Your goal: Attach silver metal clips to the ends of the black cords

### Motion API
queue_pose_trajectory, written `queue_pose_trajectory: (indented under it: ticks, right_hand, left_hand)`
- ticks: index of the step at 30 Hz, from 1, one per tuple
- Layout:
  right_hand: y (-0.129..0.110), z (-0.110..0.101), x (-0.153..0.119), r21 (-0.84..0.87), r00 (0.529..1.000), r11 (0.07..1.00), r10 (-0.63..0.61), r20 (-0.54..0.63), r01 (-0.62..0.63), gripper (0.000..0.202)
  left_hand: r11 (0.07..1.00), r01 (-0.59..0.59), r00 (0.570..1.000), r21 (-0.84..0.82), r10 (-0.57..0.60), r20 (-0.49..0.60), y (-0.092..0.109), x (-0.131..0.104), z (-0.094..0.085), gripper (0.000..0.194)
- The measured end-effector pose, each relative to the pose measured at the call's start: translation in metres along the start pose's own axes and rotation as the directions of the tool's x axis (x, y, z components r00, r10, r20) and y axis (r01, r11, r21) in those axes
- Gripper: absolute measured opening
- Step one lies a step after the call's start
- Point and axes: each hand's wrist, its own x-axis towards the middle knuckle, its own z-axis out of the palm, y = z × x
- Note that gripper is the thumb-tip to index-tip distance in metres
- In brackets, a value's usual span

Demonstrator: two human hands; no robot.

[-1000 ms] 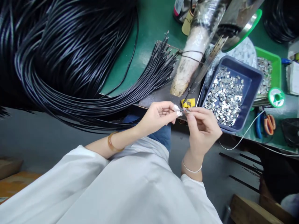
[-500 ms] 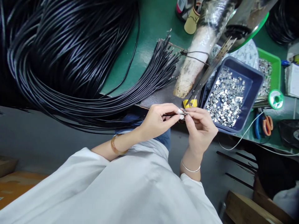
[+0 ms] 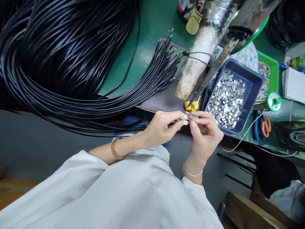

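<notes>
My left hand [image 3: 162, 128] pinches the end of a thin black cable between thumb and forefinger, with white covers on those fingertips. Against it, my right hand [image 3: 205, 132] is closed, thumb and forefinger around a tiny part at the cable's tip that is too small to make out. Both hands meet just in front of the table edge, below a yellow piece [image 3: 191, 106]. Behind them a fanned bundle of black cables [image 3: 143, 87] lies with its ends on a dark board [image 3: 160, 100]. Small metal pieces fill a blue tray [image 3: 256, 81] right of my hands.
A large coil of black cable [image 3: 71, 47] covers the table's left. A wrapped white post [image 3: 199, 60] and a metal bar [image 3: 214, 70] slant behind my hands. Right of the blue tray are a green tray [image 3: 275, 68], a solder spool [image 3: 274, 101] and orange-handled pliers [image 3: 265, 127].
The view has shifted slightly, so the table things sit a little further left. My hands remain together at the cable's tip, and my left hand's fingers have tilted slightly.
</notes>
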Motion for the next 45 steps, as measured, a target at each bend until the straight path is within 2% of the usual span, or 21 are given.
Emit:
queue_pose_trajectory:
  ticks: [1, 3, 4, 6, 9, 12, 15, 17, 19, 21, 23, 26, 31, 33, 35, 37, 41, 43, 45]
  right_hand:
    - [0.001, 0.001, 0.000, 0.068, 1.000, 0.997, 0.023, -0.008, -0.022, 0.005]
    - [0.002, 0.003, 0.000, 0.102, 0.998, 0.994, 0.031, -0.057, -0.025, 0.004]
    - [0.003, 0.004, 0.001, 0.079, 0.994, 0.997, 0.023, -0.103, -0.015, 0.004]
    - [0.002, 0.004, 0.002, -0.006, 0.978, 1.000, -0.025, -0.205, 0.024, 0.006]
    - [-0.001, 0.003, 0.001, -0.111, 0.953, 0.985, -0.154, -0.262, 0.129, 0.013]
    - [-0.003, 0.004, -0.002, -0.131, 0.934, 0.953, -0.295, -0.199, 0.273, 0.019]
    - [-0.003, 0.007, -0.004, -0.187, 0.916, 0.918, -0.378, -0.137, 0.351, 0.018]
    - [-0.002, 0.008, -0.004, -0.188, 0.929, 0.934, -0.335, -0.155, 0.305, 0.016]
    - [-0.001, 0.007, -0.002, -0.115, 0.961, 0.974, -0.214, -0.175, 0.195, 0.014]
    - [-0.001, 0.006, 0.000, -0.042, 0.985, 0.995, -0.095, -0.142, 0.090, 0.011]
    - [-0.001, 0.005, 0.002, -0.017, 0.996, 0.999, -0.046, -0.071, 0.045, 0.011]
    - [0.000, 0.002, 0.003, -0.043, 0.998, 0.998, -0.056, 0.004, 0.056, 0.013]
    - [0.001, 0.001, 0.001, -0.059, 0.997, 0.997, -0.048, 0.054, 0.052, 0.008]
    - [0.002, 0.002, 0.001, -0.019, 1.000, 1.000, -0.019, 0.021, 0.020, 0.005]
    - [0.002, 0.004, 0.002, -0.013, 0.996, 1.000, -0.022, -0.085, 0.021, 0.005]
    - [0.001, 0.004, 0.002, -0.058, 0.978, 0.994, -0.101, -0.185, 0.092, 0.007]
    - [0.002, 0.005, -0.002, -0.158, 0.927, 0.934, -0.343, -0.154, 0.319, 0.016]
    - [0.003, 0.006, -0.004, -0.174, 0.926, 0.931, -0.346, -0.152, 0.320, 0.017]
    - [0.005, 0.007, -0.004, -0.151, 0.947, 0.958, -0.268, -0.174, 0.244, 0.014]
  left_hand:
    - [0.971, 0.129, 0.991, -0.201, -0.119, 0.061, 0.004, 0.001, -0.001, 0.021]
    - [0.816, 0.338, 0.941, -0.469, -0.290, 0.174, 0.009, 0.003, -0.004, 0.024]
    - [0.745, 0.394, 0.919, -0.538, -0.340, 0.201, 0.010, 0.005, -0.006, 0.024]
    - [0.674, 0.439, 0.892, -0.594, -0.404, 0.202, 0.011, 0.007, -0.010, 0.022]
    - [0.688, 0.439, 0.885, -0.578, -0.441, 0.148, 0.009, 0.009, -0.013, 0.016]
    - [0.729, 0.405, 0.897, -0.551, -0.433, 0.087, 0.008, 0.010, -0.011, 0.013]
    - [0.755, 0.383, 0.913, -0.533, -0.399, 0.091, 0.008, 0.011, -0.010, 0.010]
    - [0.765, 0.382, 0.916, -0.518, -0.389, 0.101, 0.008, 0.012, -0.011, 0.010]
    - [0.768, 0.389, 0.914, -0.509, -0.390, 0.110, 0.009, 0.011, -0.012, 0.011]
    - [0.758, 0.398, 0.911, -0.517, -0.392, 0.127, 0.009, 0.011, -0.013, 0.014]
    - [0.736, 0.408, 0.907, -0.540, -0.392, 0.151, 0.009, 0.011, -0.014, 0.019]
    - [0.713, 0.436, 0.897, -0.549, -0.398, 0.195, 0.010, 0.012, -0.014, 0.023]
    - [0.709, 0.467, 0.883, -0.529, -0.405, 0.236, 0.008, 0.013, -0.013, 0.024]
    - [0.711, 0.472, 0.880, -0.522, -0.415, 0.230, 0.008, 0.012, -0.012, 0.023]
    - [0.722, 0.467, 0.881, -0.511, -0.430, 0.198, 0.008, 0.012, -0.011, 0.019]
    - [0.741, 0.455, 0.885, -0.494, -0.436, 0.161, 0.008, 0.013, -0.011, 0.014]
    - [0.783, 0.419, 0.903, -0.459, -0.410, 0.126, 0.008, 0.014, -0.013, 0.009]
    - [0.798, 0.396, 0.911, -0.454, -0.402, 0.088, 0.006, 0.014, -0.014, 0.009]
    - [0.809, 0.380, 0.914, -0.448, -0.403, 0.047, 0.004, 0.015, -0.014, 0.012]
